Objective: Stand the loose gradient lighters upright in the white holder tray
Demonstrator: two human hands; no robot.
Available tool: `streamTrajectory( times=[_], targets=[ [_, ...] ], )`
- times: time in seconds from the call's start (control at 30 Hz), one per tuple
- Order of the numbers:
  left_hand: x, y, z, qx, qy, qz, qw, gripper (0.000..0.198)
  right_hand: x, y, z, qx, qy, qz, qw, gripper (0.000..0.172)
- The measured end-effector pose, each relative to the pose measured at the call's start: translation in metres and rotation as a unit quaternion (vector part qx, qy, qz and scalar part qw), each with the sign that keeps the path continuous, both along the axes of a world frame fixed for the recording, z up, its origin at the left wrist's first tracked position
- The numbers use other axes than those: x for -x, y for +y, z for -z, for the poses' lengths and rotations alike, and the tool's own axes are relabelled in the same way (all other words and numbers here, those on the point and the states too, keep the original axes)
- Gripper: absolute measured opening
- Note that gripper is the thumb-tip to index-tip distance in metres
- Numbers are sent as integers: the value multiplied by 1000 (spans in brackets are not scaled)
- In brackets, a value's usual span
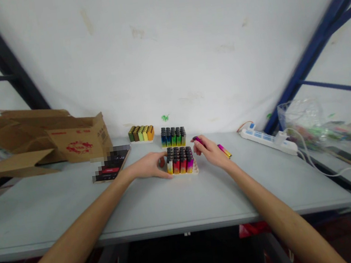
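Note:
Upright lighters (179, 161) in white, red and purple with yellow bases stand in rows in a white tray (195, 169). The tray's right end shows bare slots. My left hand (149, 166) grips the tray's left side, thumb at the front corner and the other fingers partly hidden behind. Just right of the tray, my right hand (209, 149) is closed round a purple lighter (198, 140), whose dark top pokes out past the fingers. A loose purple-and-yellow lighter (225, 151) lies on the table beyond my right wrist.
Behind stand a block of blue and green lighters (173, 136) and a tray of green, yellow and orange lighters (141, 134). An open cardboard box (79, 140) and a blurred-out flat device (115, 162) are left. At right lie a power strip (269, 141) and plastic bags (310, 122).

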State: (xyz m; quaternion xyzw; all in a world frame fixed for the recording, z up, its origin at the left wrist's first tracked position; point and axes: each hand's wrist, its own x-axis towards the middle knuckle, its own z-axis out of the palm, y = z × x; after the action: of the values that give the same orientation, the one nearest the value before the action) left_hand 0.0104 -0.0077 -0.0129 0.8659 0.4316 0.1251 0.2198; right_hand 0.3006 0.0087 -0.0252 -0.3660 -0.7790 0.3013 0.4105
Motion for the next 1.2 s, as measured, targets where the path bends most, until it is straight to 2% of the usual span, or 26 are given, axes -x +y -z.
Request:
streamTrajectory(
  times=[0.1,0.27,0.47,0.67,0.77,0.93,1.13,1.2],
  targets=[
    [0,0,-2,11,-8,1,1000,72,-2,1,0,-6,-15,-18,1000,43],
    [2,1,-4,25,-1,5,1000,69,-1,3,4,-18,17,26,999,35],
    [4,2,-4,25,-1,5,1000,70,6,4,8,26,15,-10,999,34],
    [4,0,-5,17,8,-3,1000,69,1,9,17,48,-19,13,999,33],
    [4,1,-4,15,10,-8,1000,68,-5,12,21,77,-25,-19,996,35],
    [4,2,-3,15,14,-6,1000,70,-11,11,21,156,44,-86,983,35],
    [3,1,-4,7,19,-6,1000,72,-9,11,25,168,69,-94,979,37],
    [3,1,-4,6,20,-3,1000,72,-9,12,28,150,45,-85,984,37]
  ],
)
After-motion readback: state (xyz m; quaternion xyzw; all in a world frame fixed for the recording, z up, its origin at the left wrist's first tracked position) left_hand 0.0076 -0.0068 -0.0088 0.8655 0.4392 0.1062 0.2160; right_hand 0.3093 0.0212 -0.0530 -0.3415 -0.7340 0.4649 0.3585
